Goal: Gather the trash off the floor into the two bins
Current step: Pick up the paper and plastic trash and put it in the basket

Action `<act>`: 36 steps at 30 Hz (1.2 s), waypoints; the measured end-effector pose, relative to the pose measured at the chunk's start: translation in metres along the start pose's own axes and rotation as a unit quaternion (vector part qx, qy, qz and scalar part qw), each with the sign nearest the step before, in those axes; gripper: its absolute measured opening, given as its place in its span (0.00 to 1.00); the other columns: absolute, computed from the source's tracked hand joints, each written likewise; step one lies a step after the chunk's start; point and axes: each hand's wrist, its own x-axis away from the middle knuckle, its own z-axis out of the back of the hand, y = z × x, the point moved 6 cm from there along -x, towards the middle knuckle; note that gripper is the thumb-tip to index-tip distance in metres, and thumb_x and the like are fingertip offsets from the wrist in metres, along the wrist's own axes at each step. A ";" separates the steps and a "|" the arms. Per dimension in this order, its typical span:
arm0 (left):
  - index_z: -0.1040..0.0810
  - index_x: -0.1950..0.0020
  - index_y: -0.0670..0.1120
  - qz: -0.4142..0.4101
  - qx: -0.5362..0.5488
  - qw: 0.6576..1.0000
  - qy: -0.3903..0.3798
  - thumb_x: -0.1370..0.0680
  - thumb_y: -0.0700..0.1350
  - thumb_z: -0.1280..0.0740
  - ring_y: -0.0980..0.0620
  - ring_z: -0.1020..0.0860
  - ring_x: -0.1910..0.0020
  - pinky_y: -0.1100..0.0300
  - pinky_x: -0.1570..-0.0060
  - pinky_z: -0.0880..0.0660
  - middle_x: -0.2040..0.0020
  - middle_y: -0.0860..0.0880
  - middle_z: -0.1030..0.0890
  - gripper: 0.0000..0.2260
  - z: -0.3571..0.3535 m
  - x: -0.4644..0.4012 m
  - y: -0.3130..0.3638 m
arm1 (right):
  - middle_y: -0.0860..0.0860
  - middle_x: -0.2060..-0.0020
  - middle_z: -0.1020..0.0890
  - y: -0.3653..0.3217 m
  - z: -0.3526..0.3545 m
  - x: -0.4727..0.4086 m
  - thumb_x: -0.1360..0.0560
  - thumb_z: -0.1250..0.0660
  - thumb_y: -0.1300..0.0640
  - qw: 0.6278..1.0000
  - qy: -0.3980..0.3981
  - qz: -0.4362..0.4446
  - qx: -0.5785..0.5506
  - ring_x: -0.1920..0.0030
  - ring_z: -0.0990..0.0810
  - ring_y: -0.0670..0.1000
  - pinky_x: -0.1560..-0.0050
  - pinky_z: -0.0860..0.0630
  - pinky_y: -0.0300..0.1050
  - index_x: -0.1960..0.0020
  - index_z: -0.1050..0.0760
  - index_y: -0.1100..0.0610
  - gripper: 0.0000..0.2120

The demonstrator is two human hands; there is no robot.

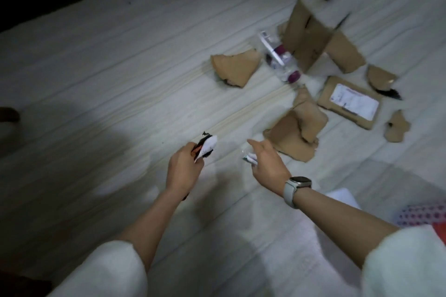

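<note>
Pale plank floor (120, 67) strewn with torn cardboard pieces (235, 69), plastic bottles (281, 60), labelled parcel (350, 101)

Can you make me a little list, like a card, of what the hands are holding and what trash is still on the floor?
left hand: holds a white, black and orange wrapper
right hand: holds a small crumpled white scrap
wrist: a watch on the right arm
still on floor: torn cardboard pieces, a clear plastic bottle, a flat parcel with a label
bins: not in view

Torn cardboard scraps (296, 132) (brown) floor-strewn
</note>
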 end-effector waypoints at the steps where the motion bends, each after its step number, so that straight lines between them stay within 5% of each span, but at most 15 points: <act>1: 0.25 0.55 0.40 -0.014 0.026 1.000 -0.008 0.29 0.36 0.36 0.43 0.27 0.63 0.56 0.66 0.35 0.63 0.42 0.22 0.04 0.002 -0.001 0.028 | 0.60 0.38 0.34 0.002 0.028 0.008 0.27 0.42 0.69 0.999 0.031 -0.013 -0.030 0.38 0.26 0.58 0.38 0.30 0.45 0.30 0.39 0.59 0.26; 4: 0.26 0.57 0.41 -0.071 0.078 0.993 -0.043 0.28 0.36 0.36 0.46 0.30 0.67 0.57 0.68 0.37 0.67 0.46 0.26 0.02 0.005 0.006 0.117 | 0.59 0.37 0.33 0.015 0.113 0.043 0.28 0.39 0.68 0.988 0.124 -0.045 -0.081 0.37 0.30 0.56 0.42 0.36 0.38 0.33 0.35 0.59 0.24; 10: 0.23 0.53 0.41 -0.197 0.114 0.967 -0.119 0.28 0.38 0.33 0.46 0.26 0.62 0.59 0.66 0.37 0.62 0.45 0.22 0.05 -0.021 0.061 0.283 | 0.51 0.44 0.35 0.066 0.231 0.144 0.30 0.40 0.71 0.945 0.273 -0.098 -0.148 0.40 0.30 0.53 0.47 0.38 0.29 0.34 0.34 0.56 0.26; 14: 0.25 0.55 0.43 -0.247 0.138 0.944 -0.167 0.29 0.38 0.33 0.46 0.25 0.62 0.60 0.67 0.35 0.63 0.47 0.22 0.04 -0.056 0.124 0.375 | 0.58 0.40 0.32 0.109 0.285 0.223 0.29 0.39 0.71 0.910 0.362 -0.142 -0.143 0.40 0.30 0.50 0.47 0.43 0.21 0.33 0.33 0.60 0.25; 17: 0.25 0.55 0.42 -0.267 0.154 0.924 -0.226 0.29 0.37 0.33 0.49 0.27 0.66 0.69 0.73 0.36 0.65 0.47 0.24 0.04 -0.090 0.178 0.419 | 0.60 0.38 0.30 0.151 0.307 0.279 0.28 0.36 0.68 0.885 0.404 -0.189 -0.133 0.36 0.32 0.54 0.43 0.44 0.26 0.33 0.33 0.60 0.23; 20: 0.23 0.48 0.43 -0.268 0.184 0.905 -0.273 0.30 0.36 0.33 0.46 0.22 0.57 0.63 0.65 0.32 0.59 0.45 0.19 0.11 -0.126 0.227 0.446 | 0.60 0.38 0.27 0.196 0.314 0.330 0.27 0.33 0.62 0.862 0.421 -0.239 -0.151 0.35 0.32 0.55 0.38 0.40 0.36 0.35 0.30 0.61 0.21; 23: 0.28 0.37 0.49 -0.356 0.119 0.878 -0.297 0.29 0.40 0.33 0.49 0.24 0.43 0.58 0.45 0.28 0.45 0.49 0.20 0.21 -0.174 0.263 0.460 | 0.57 0.39 0.24 0.236 0.303 0.366 0.31 0.32 0.58 0.851 0.393 -0.298 -0.183 0.37 0.28 0.57 0.38 0.32 0.46 0.34 0.31 0.58 0.26; 26: 0.44 0.26 0.52 -0.452 -0.165 0.825 -0.297 0.29 0.52 0.30 0.43 0.41 0.28 0.41 0.29 0.48 0.29 0.47 0.34 0.36 -0.217 0.276 0.451 | 0.55 0.41 0.23 0.260 0.284 0.383 0.34 0.32 0.56 0.850 0.343 -0.317 -0.242 0.40 0.25 0.55 0.43 0.30 0.45 0.32 0.36 0.55 0.32; 30: 0.59 0.24 0.52 -0.508 -0.266 0.758 -0.311 0.35 0.66 0.31 0.41 0.63 0.25 0.36 0.30 0.65 0.23 0.47 0.56 0.51 -0.227 0.274 0.441 | 0.50 0.29 0.36 0.271 0.274 0.389 0.29 0.29 0.56 0.842 0.346 -0.291 -0.294 0.28 0.38 0.51 0.28 0.41 0.50 0.26 0.46 0.51 0.38; 36: 0.53 0.24 0.53 -0.449 -0.090 0.824 -0.334 0.29 0.61 0.33 0.47 0.61 0.24 0.44 0.26 0.58 0.23 0.48 0.57 0.42 -0.194 0.245 0.443 | 0.49 0.25 0.48 0.254 0.282 0.379 0.28 0.30 0.52 0.834 0.418 -0.251 -0.259 0.26 0.48 0.48 0.27 0.46 0.47 0.25 0.54 0.49 0.42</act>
